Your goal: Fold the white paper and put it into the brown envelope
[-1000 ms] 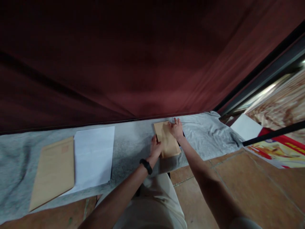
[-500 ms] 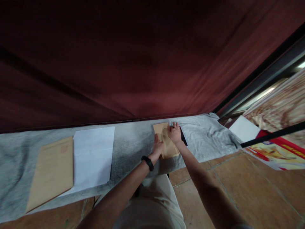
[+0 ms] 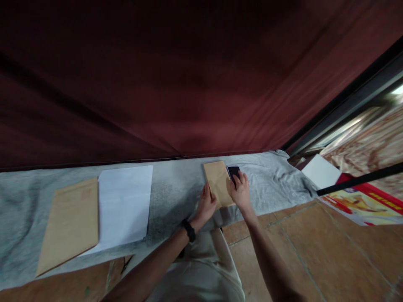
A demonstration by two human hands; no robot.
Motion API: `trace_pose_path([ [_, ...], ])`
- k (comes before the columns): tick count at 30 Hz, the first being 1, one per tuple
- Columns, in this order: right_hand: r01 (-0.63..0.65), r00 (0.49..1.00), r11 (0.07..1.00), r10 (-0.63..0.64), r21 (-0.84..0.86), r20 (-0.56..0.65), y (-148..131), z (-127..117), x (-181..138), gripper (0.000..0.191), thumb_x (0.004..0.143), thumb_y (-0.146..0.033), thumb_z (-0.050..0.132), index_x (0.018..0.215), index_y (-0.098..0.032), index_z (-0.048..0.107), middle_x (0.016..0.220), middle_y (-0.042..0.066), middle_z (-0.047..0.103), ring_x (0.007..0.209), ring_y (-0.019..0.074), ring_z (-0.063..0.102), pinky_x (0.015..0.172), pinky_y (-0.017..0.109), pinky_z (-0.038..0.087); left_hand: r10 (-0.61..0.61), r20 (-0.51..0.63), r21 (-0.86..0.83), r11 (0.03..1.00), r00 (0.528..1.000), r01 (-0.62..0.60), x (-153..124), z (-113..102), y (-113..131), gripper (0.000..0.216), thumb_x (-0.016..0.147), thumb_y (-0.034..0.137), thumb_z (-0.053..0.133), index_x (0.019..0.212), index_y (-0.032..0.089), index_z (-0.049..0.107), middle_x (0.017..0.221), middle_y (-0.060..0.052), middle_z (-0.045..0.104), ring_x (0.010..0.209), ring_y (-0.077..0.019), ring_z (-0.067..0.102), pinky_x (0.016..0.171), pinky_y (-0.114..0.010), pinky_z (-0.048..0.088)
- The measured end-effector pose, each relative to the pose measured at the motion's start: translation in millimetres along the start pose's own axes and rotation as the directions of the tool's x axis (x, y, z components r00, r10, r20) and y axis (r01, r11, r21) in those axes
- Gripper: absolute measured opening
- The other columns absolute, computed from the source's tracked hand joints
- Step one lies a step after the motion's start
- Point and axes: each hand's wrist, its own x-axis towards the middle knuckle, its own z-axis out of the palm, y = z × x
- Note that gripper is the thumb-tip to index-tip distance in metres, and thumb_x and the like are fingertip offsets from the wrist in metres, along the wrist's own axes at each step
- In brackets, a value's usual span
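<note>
A small brown envelope (image 3: 218, 181) lies on the grey cloth (image 3: 176, 188). My left hand (image 3: 206, 205) rests on its near left edge, fingers curled against it, a black band on the wrist. My right hand (image 3: 241, 191) lies on a black phone (image 3: 233, 171) just right of the envelope, fingers over its near end.
A large brown envelope (image 3: 71, 222) and a white sheet (image 3: 124, 205) lie on the cloth at the left. A dark red curtain (image 3: 176, 79) hangs behind. A white sheet (image 3: 321, 171), a black bar (image 3: 359, 179) and a printed poster (image 3: 371, 203) are at the right. Tiled floor (image 3: 315, 247) lies below.
My right hand has slid off the small envelope's far corner to the right and nearer, and the black phone now shows beside the envelope. My left hand stays at the near left edge.
</note>
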Motion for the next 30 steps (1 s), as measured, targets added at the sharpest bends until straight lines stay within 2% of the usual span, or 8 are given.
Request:
trace_pose_path([
  [4,-0.158,0.987,0.985,0.16,0.075,-0.018,12,-17,-70,0.044,0.101,-0.044,0.042,0.122,-0.016,0.068,0.132,0.019,0.061,0.126,0.0317,0.052,0.105,0.054,0.046,0.057,0.108,0.208,0.975,0.992,-0.079,-41,-9,-10,0.076,0.089,0.017,0.054,0.158,0.015,0.023,0.163,-0.02,0.033,0.152,-0.0302,0.03,0.122,-0.049,0.033],
  [7,-0.226,0.974,0.965,0.224,0.133,0.027,17,-19,-99,0.047,0.102,-0.046,0.039,0.12,-0.015,0.069,0.12,0.018,0.067,0.113,0.0296,0.06,0.1,0.051,0.048,0.068,0.221,0.342,0.929,0.973,-0.143,-52,-14,-3,0.075,0.087,0.017,0.057,0.156,0.014,0.029,0.164,-0.021,0.03,0.152,-0.0316,0.03,0.12,-0.048,0.035],
  [12,-0.218,0.976,0.969,0.215,0.112,0.04,17,-15,-99,0.05,0.103,-0.047,0.036,0.113,-0.014,0.072,0.114,0.018,0.069,0.111,0.0296,0.06,0.098,0.049,0.049,0.013,0.285,0.542,0.823,0.959,-0.172,-44,-20,23,0.056,0.091,0.017,0.055,0.146,0.014,0.046,0.157,-0.022,0.043,0.145,-0.0327,0.043,0.118,-0.047,0.037],
  [17,-0.195,0.98,0.979,0.192,0.055,0.052,15,-14,-99,0.05,0.103,-0.048,0.036,0.114,-0.016,0.072,0.111,0.017,0.068,0.107,0.0289,0.061,0.095,0.047,0.049,0.006,0.318,0.619,0.756,0.948,-0.212,-38,-25,33,0.045,0.096,0.014,0.044,0.14,0.017,0.052,0.149,-0.018,0.054,0.141,-0.0284,0.049,0.117,-0.044,0.039],
  [21,-0.17,0.985,0.984,0.167,0.058,0.053,18,-15,-101,0.051,0.103,-0.049,0.036,0.115,-0.016,0.071,0.112,0.017,0.067,0.105,0.0288,0.061,0.093,0.047,0.05,-0.024,0.34,0.619,0.758,0.94,-0.205,-38,-25,33,0.046,0.097,0.014,0.041,0.142,0.014,0.05,0.152,-0.019,0.051,0.143,-0.0291,0.046,0.117,-0.044,0.039],
  [24,-0.144,0.99,0.986,0.144,0.087,0.013,18,-19,-100,0.05,0.103,-0.05,0.037,0.118,-0.016,0.069,0.116,0.018,0.066,0.107,0.0292,0.061,0.094,0.049,0.051,0.023,0.32,0.564,0.798,0.947,-0.21,-44,-28,32,0.049,0.095,0.017,0.047,0.145,0.015,0.048,0.155,-0.019,0.046,0.145,-0.0297,0.043,0.118,-0.045,0.037],
  [28,-0.107,0.988,0.992,0.113,0.063,-0.101,1,-28,-101,0.043,0.101,-0.048,0.045,0.126,-0.019,0.064,0.13,0.019,0.06,0.122,0.0337,0.055,0.102,0.057,0.045,0.137,0.279,0.505,0.821,0.951,-0.266,-60,-54,21,0.055,0.092,0.021,0.054,0.147,0.018,0.046,0.161,-0.017,0.038,0.148,-0.031,0.038,0.12,-0.049,0.035],
  [30,-0.052,0.996,0.994,0.059,0.101,-0.067,-18,-28,-104,0.039,0.102,-0.041,0.044,0.132,-0.023,0.061,0.137,0.018,0.056,0.129,0.0341,0.051,0.104,0.059,0.043,0.165,0.195,0.546,0.801,0.967,-0.247,-72,-80,8,0.056,0.093,0.021,0.052,0.149,0.02,0.045,0.164,-0.015,0.035,0.151,-0.0312,0.033,0.121,-0.053,0.032],
])
